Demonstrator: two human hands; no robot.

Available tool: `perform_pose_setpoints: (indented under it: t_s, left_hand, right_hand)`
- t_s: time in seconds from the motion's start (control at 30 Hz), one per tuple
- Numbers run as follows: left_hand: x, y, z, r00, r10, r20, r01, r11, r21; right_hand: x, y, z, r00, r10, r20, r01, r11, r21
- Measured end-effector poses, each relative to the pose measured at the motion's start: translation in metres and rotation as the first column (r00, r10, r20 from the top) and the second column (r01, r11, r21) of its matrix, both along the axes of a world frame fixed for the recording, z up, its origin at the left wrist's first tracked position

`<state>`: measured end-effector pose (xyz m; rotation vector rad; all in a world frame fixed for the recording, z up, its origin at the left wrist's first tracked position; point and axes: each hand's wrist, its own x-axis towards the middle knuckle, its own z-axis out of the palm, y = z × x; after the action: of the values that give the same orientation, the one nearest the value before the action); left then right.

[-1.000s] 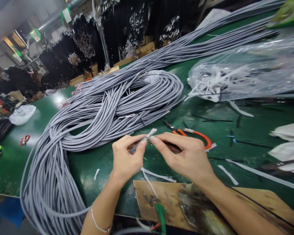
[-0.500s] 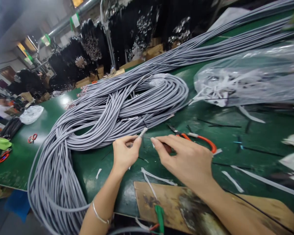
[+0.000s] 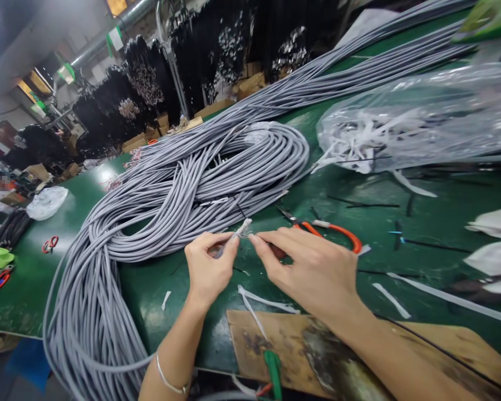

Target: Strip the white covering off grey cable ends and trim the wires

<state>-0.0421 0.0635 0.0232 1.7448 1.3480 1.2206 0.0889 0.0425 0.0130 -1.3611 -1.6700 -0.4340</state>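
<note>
Grey cable end (image 3: 242, 227): one, raised over the table between the two hands, tip frayed and whitish, pointing up and away from the person; nearer to the left hand, which encloses the grey part just behind the tip.

Left hand (image 3: 211, 267): closed, thumb against curled fingers, gripping the cable; white bracelet (image 3: 162, 374) at the wrist.

Right hand (image 3: 315, 270): thumb and forefinger brought together just beside the frayed tip, other fingers curled; fine strands show in the narrow gap, though whether the fingertips have hold of them cannot be told.

Wooden board (image 3: 290, 334): stained, at the near edge, partly beneath the right forearm; a green strap-like piece (image 3: 273, 367) at its left part.

Forked white strip (image 3: 271, 302): below the hands, one leg running onto the board.

Green table (image 3: 146, 281): bearing the following.

Orange-handled cutters (image 3: 351, 235): just beyond the right hand.

Grey cable bundle (image 3: 183, 195): large, looped, beyond and left of the hands.

Clear plastic bag (image 3: 463, 111): far right, white strips inside.

Red-handled scissors (image 3: 50, 244): far left.

White plastic bag (image 3: 47, 203): beyond the scissors.

Black bundles (image 3: 142, 72): background, hanging.
</note>
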Motion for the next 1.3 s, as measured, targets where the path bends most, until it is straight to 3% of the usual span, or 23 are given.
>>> perform_pose_setpoints:
  t_s: [0.3, 0.37, 0.47, 0.53, 0.67, 0.8, 0.93, 1.3]
  left_hand:
    - [0.006, -0.007, -0.003, 0.980, 0.018, -0.199, 0.025, 0.977, 0.214]
    - [0.007, -0.007, -0.006, 0.965, 0.040, -0.259, 0.021, 0.973, 0.229]
    - [0.007, -0.002, -0.012, 0.939, 0.052, -0.340, -0.005, 0.991, 0.137]
    - [0.005, 0.003, -0.013, 0.958, 0.034, -0.285, -0.021, 0.999, 0.046]
    - [0.001, 0.007, -0.006, 0.993, 0.018, 0.113, -0.003, 0.992, -0.128]
    - [-0.001, 0.005, 0.003, 0.935, -0.007, 0.355, 0.087, 0.974, -0.209]
    - [0.000, 0.002, 0.006, 0.929, -0.020, 0.370, 0.096, 0.977, -0.189]
    - [-0.001, 0.000, 0.005, 0.976, -0.086, 0.201, 0.101, 0.993, -0.063]
  right_hand:
    - [-0.004, 0.002, -0.008, 0.992, 0.050, -0.113, -0.061, 0.993, -0.097]
    - [-0.005, 0.000, -0.005, 0.983, 0.130, -0.130, -0.140, 0.988, -0.065]
    - [-0.005, -0.005, 0.004, 0.935, 0.316, -0.162, -0.311, 0.949, 0.054]
    - [-0.003, -0.006, 0.007, 0.938, 0.288, -0.194, -0.275, 0.957, 0.089]
    - [0.004, 0.001, 0.005, 0.993, 0.013, -0.115, -0.010, 1.000, 0.028]
    - [0.006, 0.006, 0.001, 0.997, 0.025, -0.068, -0.023, 0.999, 0.034]
    - [0.005, 0.008, 0.002, 0.993, 0.047, -0.106, -0.042, 0.998, 0.054]
    - [0.008, 0.009, 0.003, 0.982, 0.161, -0.096, -0.156, 0.986, 0.063]
